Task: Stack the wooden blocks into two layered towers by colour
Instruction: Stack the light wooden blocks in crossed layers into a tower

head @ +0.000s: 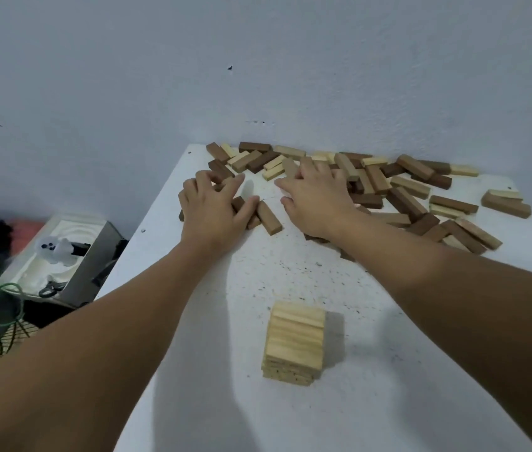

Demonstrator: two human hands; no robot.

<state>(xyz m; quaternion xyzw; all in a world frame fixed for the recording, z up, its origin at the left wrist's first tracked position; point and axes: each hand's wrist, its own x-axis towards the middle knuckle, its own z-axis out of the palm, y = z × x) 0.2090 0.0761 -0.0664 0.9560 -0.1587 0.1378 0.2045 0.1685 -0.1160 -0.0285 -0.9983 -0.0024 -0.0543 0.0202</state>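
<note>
A low tower of light wooden blocks (294, 344) stands on the white table (372, 402) near me. Loose light and brown blocks (411, 187) lie mixed in a pile along the far edge by the wall. My left hand (212, 207) is at the pile's left end, fingers curled over a few brown blocks (238, 203) under the palm. One brown block (269, 217) lies just beside its thumb. My right hand (313, 197) rests palm down on the middle of the pile, fingers stretched over the blocks and thumb on the table.
The wall rises directly behind the pile. Left of the table, lower down, sit a box with a small white ghost figure (56, 249), green cord (0, 298) and dark clutter. The table's left edge (147, 243) runs close to my left forearm.
</note>
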